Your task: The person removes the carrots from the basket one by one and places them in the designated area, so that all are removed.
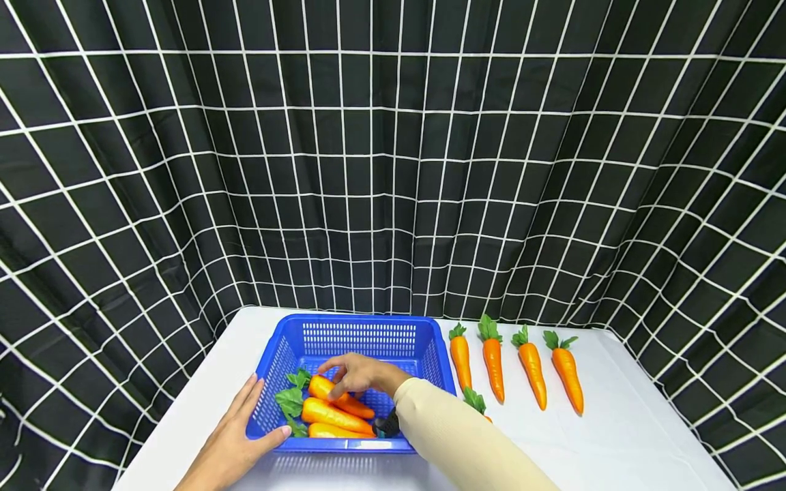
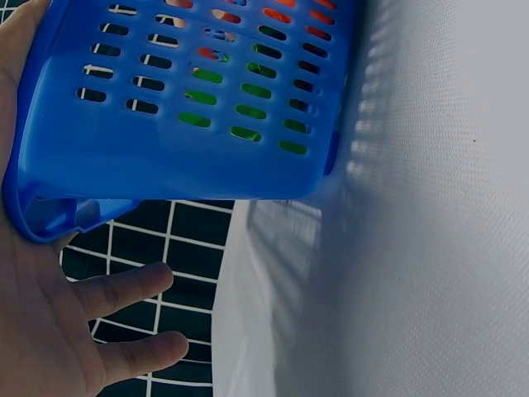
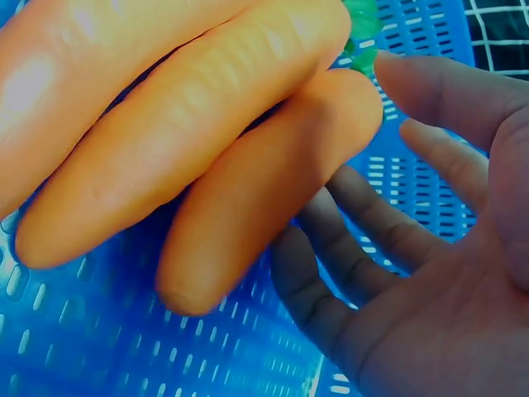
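Observation:
Three orange carrots with green leafy tops lie side by side in a blue plastic basket [image 1: 368, 444], on its left side. My right hand [image 1: 359, 374] reaches into the basket over the farthest carrot [image 3: 273, 186]. In the right wrist view its fingers are loosely bent beside that carrot, with the thumb apart from it; whether the fingertips touch is hard to tell. The middle carrot [image 1: 334, 416] and the nearest carrot [image 1: 334, 432] lie closer to the front wall. My left hand [image 1: 236, 426] rests against the basket's left front corner, fingers extended, thumb by the rim.
Right of the basket, several carrots lie in a row on the white table [image 1: 638, 436], including the rightmost carrot [image 1: 568, 378]. Another carrot's leaves [image 1: 474, 400] show beside my right sleeve [image 1: 460, 436]. A black curtain [image 1: 393, 170] with white grid lines surrounds the table.

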`<state>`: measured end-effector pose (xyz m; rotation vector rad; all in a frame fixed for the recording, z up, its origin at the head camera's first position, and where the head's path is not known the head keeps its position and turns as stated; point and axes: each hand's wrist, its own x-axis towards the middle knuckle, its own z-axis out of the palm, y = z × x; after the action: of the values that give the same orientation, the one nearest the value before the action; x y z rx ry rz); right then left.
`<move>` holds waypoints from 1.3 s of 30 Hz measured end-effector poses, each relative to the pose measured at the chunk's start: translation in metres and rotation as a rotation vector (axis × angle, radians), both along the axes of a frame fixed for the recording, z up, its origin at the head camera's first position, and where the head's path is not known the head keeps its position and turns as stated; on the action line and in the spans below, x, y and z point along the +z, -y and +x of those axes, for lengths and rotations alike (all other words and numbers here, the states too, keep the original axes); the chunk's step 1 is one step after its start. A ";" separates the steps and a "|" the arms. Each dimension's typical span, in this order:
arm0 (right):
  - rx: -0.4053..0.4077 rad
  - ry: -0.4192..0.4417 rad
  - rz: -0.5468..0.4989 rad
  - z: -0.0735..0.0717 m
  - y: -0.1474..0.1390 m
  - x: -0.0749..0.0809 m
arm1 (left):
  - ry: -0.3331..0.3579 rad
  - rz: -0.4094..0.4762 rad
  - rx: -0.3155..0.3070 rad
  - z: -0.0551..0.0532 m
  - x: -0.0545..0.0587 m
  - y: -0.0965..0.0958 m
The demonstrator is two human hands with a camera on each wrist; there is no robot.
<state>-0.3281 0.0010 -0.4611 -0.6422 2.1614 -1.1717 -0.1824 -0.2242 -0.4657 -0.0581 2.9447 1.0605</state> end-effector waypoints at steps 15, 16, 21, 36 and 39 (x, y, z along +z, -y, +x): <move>0.008 0.025 -0.001 0.004 -0.003 -0.002 | -0.059 -0.013 -0.015 0.003 0.000 -0.001; 0.002 0.022 -0.005 0.004 -0.003 -0.001 | -0.062 -0.014 -0.017 0.003 0.000 -0.001; -0.027 -0.010 -0.034 0.004 -0.003 0.004 | -0.094 -0.010 -0.023 0.003 0.000 0.000; -0.073 0.010 -0.253 0.008 -0.018 0.040 | -0.114 -0.020 -0.028 0.004 0.000 0.001; -0.096 -0.010 -0.297 0.013 -0.024 0.053 | -0.154 -0.032 -0.032 0.004 0.000 0.001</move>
<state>-0.3151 0.0252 -0.4080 -0.6751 2.0636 -1.5615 -0.1784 -0.2253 -0.4659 0.0739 3.0874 1.0591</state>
